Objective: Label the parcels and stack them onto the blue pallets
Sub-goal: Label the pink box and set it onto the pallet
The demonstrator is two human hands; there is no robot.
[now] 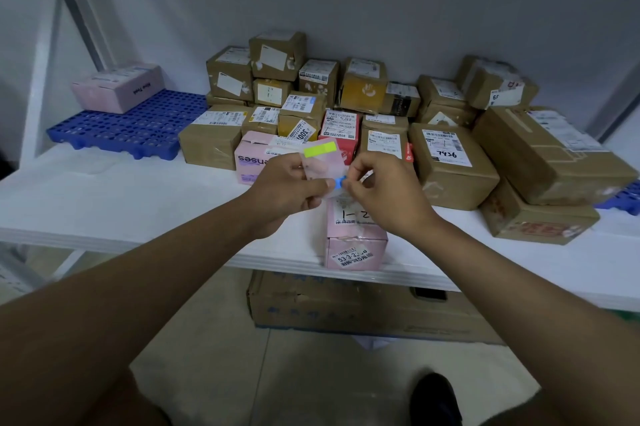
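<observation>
Peeling blue sticker [338,182] off label sheet [320,162].
Left hand [291,183] grips sheet steady; right hand [382,188] pinches sticker, pink parcel [355,235] waiting below on tabletop [138,197].

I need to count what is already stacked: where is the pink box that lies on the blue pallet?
In the head view, the pink box sits at the far left of the white table, alone on the back part of the blue pallet, left of the brown parcel pile.

Dim, flat indoor light; soft focus; wide-angle edge bending.
</observation>
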